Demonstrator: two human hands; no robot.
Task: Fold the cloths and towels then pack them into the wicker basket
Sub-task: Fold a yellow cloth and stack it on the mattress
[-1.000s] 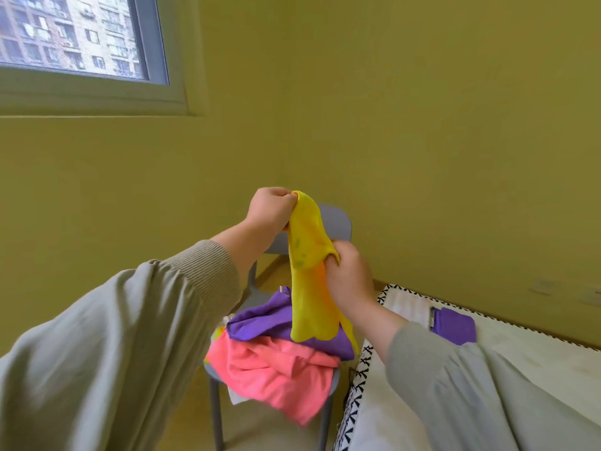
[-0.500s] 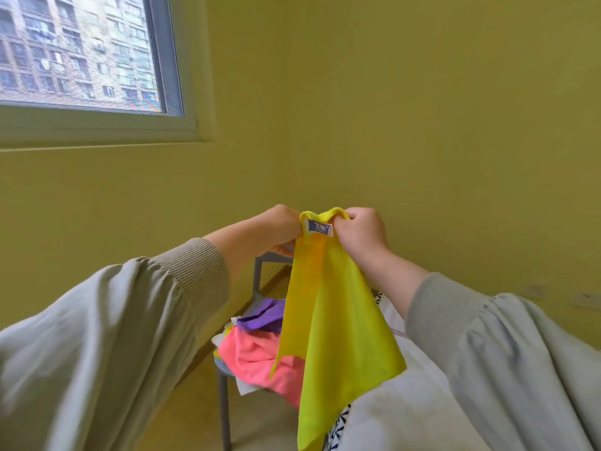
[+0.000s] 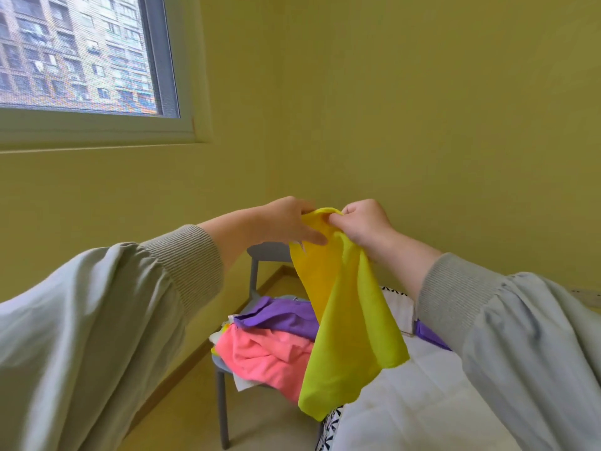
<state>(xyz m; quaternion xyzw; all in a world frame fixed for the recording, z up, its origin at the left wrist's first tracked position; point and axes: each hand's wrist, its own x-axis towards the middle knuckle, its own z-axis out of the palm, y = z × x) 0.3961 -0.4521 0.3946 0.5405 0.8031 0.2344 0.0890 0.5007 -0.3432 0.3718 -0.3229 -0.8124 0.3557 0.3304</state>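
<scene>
A yellow cloth (image 3: pixel 348 323) hangs in the air in front of me. Both hands hold its top edge close together. My left hand (image 3: pixel 289 222) pinches the left part of that edge, with some fingers stretched along the fabric. My right hand (image 3: pixel 364 222) grips the bunched edge beside it. Below, a purple cloth (image 3: pixel 283 317) and a pink cloth (image 3: pixel 263 356) lie piled on a grey chair (image 3: pixel 222 379). No wicker basket is in view.
A white quilted surface (image 3: pixel 419 395) with a black-and-white patterned border lies at lower right, with a folded purple cloth (image 3: pixel 429 335) partly hidden behind my right sleeve. Yellow walls meet in a corner behind the chair. A window (image 3: pixel 81 53) is at upper left.
My right hand moved up from the cloth's middle to its top edge beside my left hand. The cloth opened out and now hangs wider; its label no longer shows.
</scene>
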